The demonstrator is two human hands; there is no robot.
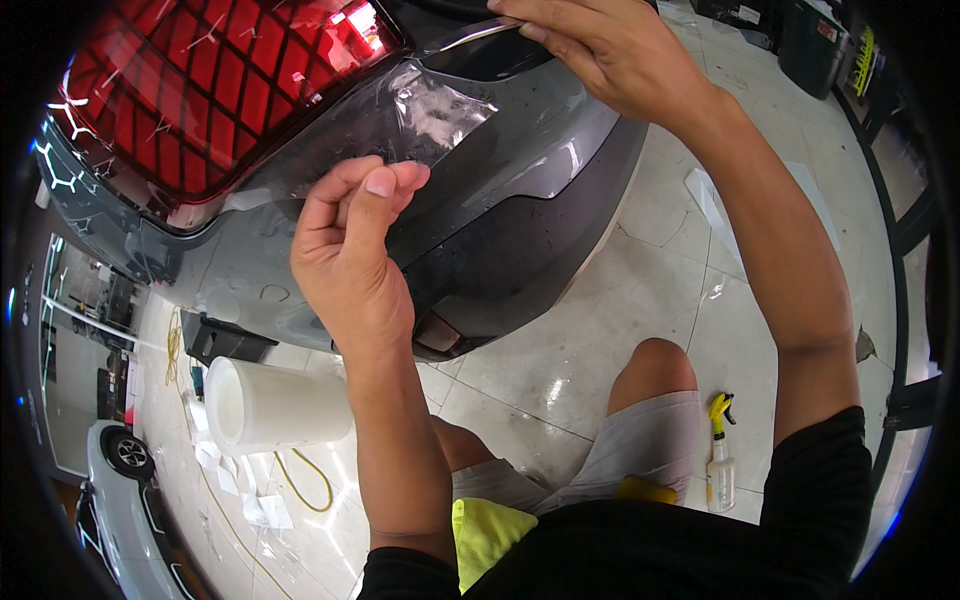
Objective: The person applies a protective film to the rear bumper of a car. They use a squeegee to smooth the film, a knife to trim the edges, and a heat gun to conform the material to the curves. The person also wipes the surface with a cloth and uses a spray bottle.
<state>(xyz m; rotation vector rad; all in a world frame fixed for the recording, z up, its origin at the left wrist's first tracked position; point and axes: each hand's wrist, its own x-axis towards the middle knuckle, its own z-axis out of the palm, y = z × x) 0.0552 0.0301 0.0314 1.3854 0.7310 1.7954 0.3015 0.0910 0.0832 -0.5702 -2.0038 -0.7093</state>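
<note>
Clear film (445, 108) wrinkled over gray bumper (500, 160), near lower corner of red tail light (235, 85), above and between the two hands. Left hand (405, 178) closed, thumb against curled fingers, pinching where the film narrows down to the fingertips. Right hand (522, 22) higher and to the right, thumb and fingers gripping one end of a thin shiny strip (465, 38); can't tell if it's part of the film. White bucket (290, 405) on tiled floor (520, 390), lower left, yellow cord (305, 482) just beside it. Spray bottle (720, 465) upright, right of the person's knee.
</note>
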